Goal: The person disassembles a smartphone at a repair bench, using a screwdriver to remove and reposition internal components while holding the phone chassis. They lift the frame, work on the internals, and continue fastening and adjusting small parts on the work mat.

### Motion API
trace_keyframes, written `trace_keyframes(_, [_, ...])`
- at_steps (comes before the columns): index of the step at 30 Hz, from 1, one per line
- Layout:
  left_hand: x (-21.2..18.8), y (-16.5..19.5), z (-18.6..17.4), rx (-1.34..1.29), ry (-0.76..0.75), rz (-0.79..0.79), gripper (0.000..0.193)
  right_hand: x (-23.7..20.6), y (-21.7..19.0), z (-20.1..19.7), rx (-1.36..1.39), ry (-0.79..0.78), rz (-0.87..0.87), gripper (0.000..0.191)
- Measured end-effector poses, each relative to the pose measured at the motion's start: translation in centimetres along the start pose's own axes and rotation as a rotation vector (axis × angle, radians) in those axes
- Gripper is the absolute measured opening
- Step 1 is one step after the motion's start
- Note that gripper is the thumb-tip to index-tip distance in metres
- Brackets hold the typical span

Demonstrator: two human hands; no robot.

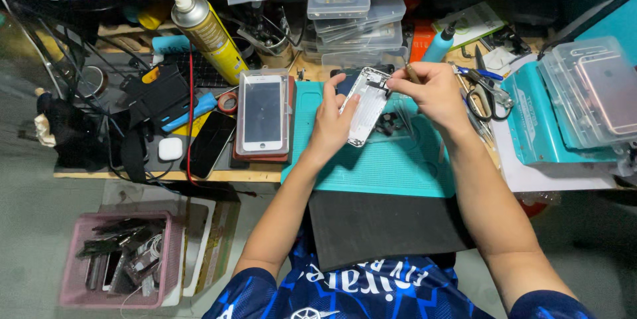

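My left hand point(332, 120) grips a silver phone back housing point(367, 108) by its left edge, holding it tilted above the teal work mat point(385, 166). My right hand point(431, 93) pinches a thin tool point(413, 74) at the housing's upper right corner, where a small dark part point(379, 84) sits. A few small dark parts point(388, 123) lie on the mat just right of the housing.
A white phone in a clear tray point(263, 114) lies left of the mat, with a dark phone point(209, 143) and a yellow spray can point(211, 35) beyond. Scissors point(488, 90) and a teal box with clear cases point(570, 106) stand right. A pink basket point(119, 259) sits on the floor.
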State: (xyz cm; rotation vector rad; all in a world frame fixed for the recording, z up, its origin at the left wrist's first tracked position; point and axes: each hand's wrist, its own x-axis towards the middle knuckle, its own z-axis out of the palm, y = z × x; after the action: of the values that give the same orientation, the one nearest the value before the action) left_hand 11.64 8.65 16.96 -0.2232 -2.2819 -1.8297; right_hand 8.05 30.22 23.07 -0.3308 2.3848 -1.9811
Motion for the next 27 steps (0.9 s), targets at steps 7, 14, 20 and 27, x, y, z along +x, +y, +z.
trace_keyframes(7, [-1.1,0.1,1.6,-0.048,0.017,0.038,0.051,-0.7,-0.5,1.4,-0.113,-0.062,-0.123,0.026])
trace_keyframes(14, [-1.5,0.4,2.0,0.000,0.056,0.024,0.051,-1.2,-2.7,2.8,-0.473,0.085,-0.182,0.015])
trace_keyframes(20, [-1.5,1.4,2.0,-0.005,0.059,-0.011,0.044,-1.4,-3.0,3.0,-0.632,0.118,-0.207,0.015])
trace_keyframes(27, [-1.2,1.9,1.2,0.026,0.036,-0.023,0.026,-1.7,-3.3,3.2,-0.733,0.122,-0.259,0.015])
